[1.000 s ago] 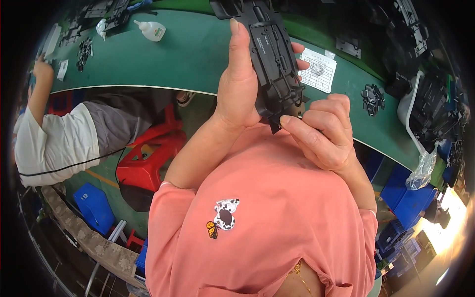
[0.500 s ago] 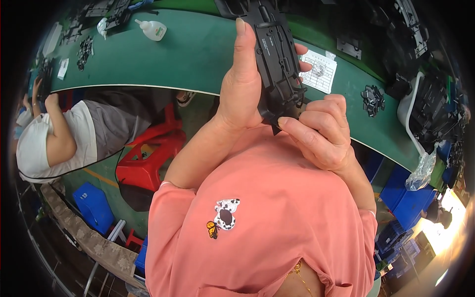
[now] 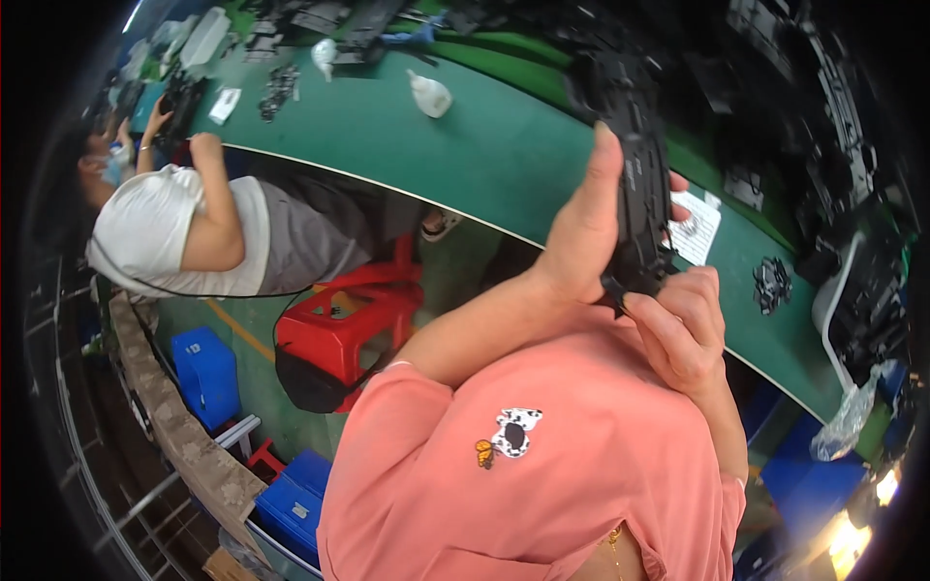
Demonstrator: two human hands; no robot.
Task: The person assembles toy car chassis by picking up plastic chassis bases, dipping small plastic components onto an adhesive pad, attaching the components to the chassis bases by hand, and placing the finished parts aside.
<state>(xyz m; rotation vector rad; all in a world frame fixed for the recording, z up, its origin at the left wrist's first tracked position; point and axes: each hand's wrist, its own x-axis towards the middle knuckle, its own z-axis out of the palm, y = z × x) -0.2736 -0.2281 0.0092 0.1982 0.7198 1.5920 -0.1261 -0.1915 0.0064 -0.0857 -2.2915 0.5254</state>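
Note:
A long black moulded plastic part [image 3: 639, 174] with ribs and raised details is held up in front of my chest. My left hand [image 3: 585, 232] grips it from beneath, the thumb along its left edge and fingertips showing at its right edge. At the part's near end is my right hand [image 3: 686, 324], its fingers curled and thumb and forefinger pinched against the lower corner. Whether a small piece sits in that pinch is hidden.
On the green table [image 3: 504, 145] stand a white squeeze bottle [image 3: 429, 95], a printed sheet [image 3: 696, 230] and a pile of small black parts [image 3: 772, 284]. A white-rimmed bin [image 3: 841, 300] of black parts is at right. A co-worker [image 3: 194, 228] sits at left near a red stool [image 3: 339, 324].
The view has swung, so the table, co-worker and my arms all appear further right. Both hands keep their hold on the black part.

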